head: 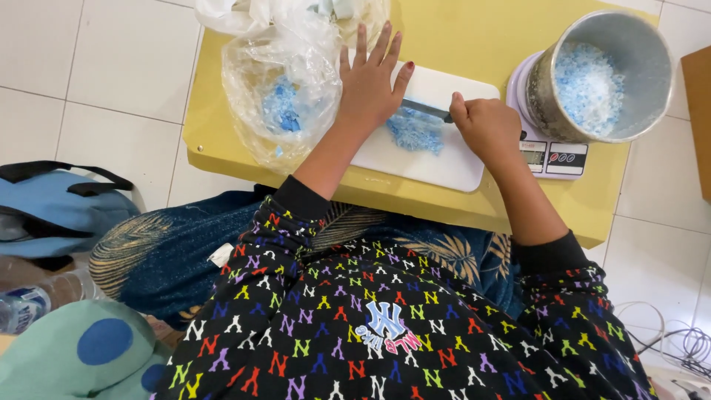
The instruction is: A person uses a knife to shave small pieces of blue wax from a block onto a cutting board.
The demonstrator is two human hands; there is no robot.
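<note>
A white cutting board (452,159) lies on a low yellow table (459,44). On it sits a heap of pale blue shavings (416,132). My left hand (368,81) rests flat, fingers spread, on the board's left end beside the heap. My right hand (485,126) is closed around the handle of a knife (427,110), whose dark blade points left over the blue heap.
A clear plastic bag (278,96) with blue chunks lies at the table's left. A metal pot (600,74) of pale blue flakes stands on a white digital scale (552,157) at the right. A blue bag (52,207), plastic bottle (22,307) and cables (666,341) lie on the tiled floor.
</note>
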